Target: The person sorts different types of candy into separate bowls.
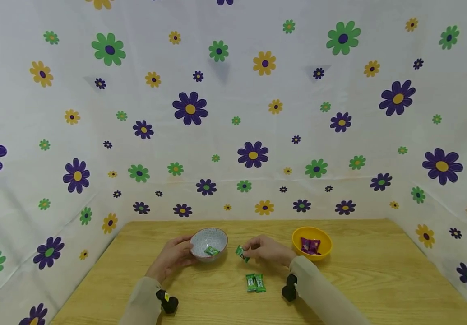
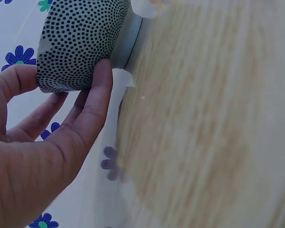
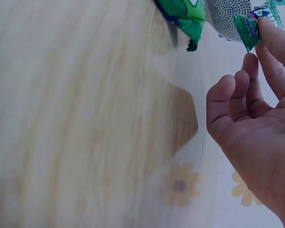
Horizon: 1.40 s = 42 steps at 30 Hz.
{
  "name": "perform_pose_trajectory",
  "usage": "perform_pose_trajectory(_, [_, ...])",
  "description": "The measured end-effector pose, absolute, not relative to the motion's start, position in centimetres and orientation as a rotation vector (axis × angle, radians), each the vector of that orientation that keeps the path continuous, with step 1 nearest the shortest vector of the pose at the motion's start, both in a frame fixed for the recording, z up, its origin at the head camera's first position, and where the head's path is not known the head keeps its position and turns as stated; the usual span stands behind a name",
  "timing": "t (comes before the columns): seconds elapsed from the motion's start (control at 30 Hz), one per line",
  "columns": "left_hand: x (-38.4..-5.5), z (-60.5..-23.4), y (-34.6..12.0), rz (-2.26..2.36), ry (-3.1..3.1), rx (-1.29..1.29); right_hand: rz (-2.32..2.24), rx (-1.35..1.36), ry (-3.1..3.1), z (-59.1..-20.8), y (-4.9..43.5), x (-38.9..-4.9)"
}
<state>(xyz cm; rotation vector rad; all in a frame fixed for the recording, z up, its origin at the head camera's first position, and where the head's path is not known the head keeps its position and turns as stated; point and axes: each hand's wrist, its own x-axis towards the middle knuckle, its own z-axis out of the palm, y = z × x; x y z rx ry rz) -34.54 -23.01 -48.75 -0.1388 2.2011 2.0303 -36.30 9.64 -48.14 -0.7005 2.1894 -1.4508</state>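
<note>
A speckled bowl [image 1: 209, 245] with a dark-dotted outside stands left of centre, with a green-wrapped candy [image 1: 211, 251] inside it. My left hand [image 1: 175, 256] grips the bowl's left side; the left wrist view shows fingers on its dotted wall [image 2: 80, 42] and at the rim. To the right of the bowl, my right hand [image 1: 269, 251] pinches another green candy [image 1: 241, 253] between thumb and fingertips. The right wrist view shows that candy's printed wrapper [image 3: 256, 26] with the bowl behind it. Nearer me, two green candies [image 1: 255, 283] lie side by side on the table.
A yellow bowl [image 1: 326, 257] holding purple-wrapped candies [image 1: 310, 246] stands right of my right hand. The wooden table [image 1: 379, 271] is bordered at the back and sides by a white flower-print cloth [image 1: 233, 85]. Each wrist carries a black strapped device [image 1: 289, 289].
</note>
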Motion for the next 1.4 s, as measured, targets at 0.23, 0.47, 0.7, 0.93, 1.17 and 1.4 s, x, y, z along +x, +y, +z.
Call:
perform_pose_trajectory(0.23, [-34.6, -48.7, -23.1, 2.008, 2.207, -0.144, -1.481, -0.704, 2.154, -47.9, 9.2, -36.3])
perform_pose_trajectory(0.47, [-34.8, -48.9, -23.2, 2.028, 2.188, -0.13, -1.497, -0.688, 2.142, -47.7, 8.5, -36.5])
perform_pose_trajectory(0.7, [-34.7, -48.8, -23.2, 2.032, 2.18, -0.113, -1.528, -0.729, 2.125, -46.9, 7.4, -36.2])
perform_pose_trajectory(0.93, [-34.7, -48.6, -23.1, 2.028, 2.182, -0.141, -1.58, -0.749, 2.118, -46.5, 6.1, -36.4])
perform_pose_trajectory(1.17, [-34.8, -48.6, -23.0, 2.025, 2.178, -0.146, -1.641, -0.728, 2.098, -46.1, 4.8, -36.5])
perform_pose_trajectory(1.4, [-34.7, -48.6, -23.1, 2.034, 2.159, -0.133, -1.742, -0.649, 2.117, -46.2, 3.5, -36.6])
